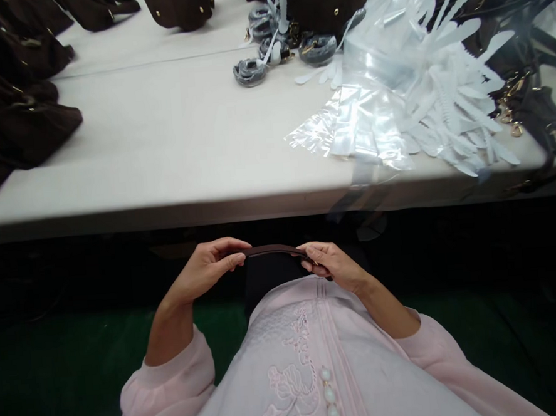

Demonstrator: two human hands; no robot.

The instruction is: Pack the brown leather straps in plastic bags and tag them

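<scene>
A dark brown strap [273,249] stretches between my two hands, just in front of my body and below the table's front edge. My left hand [214,263] pinches its left end between thumb and fingers. At the other end, my right hand [329,262] grips the strap with fingers curled round it, and a small gold-coloured bit shows by those fingers. The strap bows slightly upward in the middle. Whatever part of it lies inside the fingers is hidden.
A white table [170,139] spans the view ahead. Dark brown bags [22,117] lie at its left. Coiled straps in clear wrap [249,72] sit at the back. Clear plastic sleeves [367,121] and white paddle-shaped strips [460,109] are heaped at right, beside dark straps with gold clasps [517,129].
</scene>
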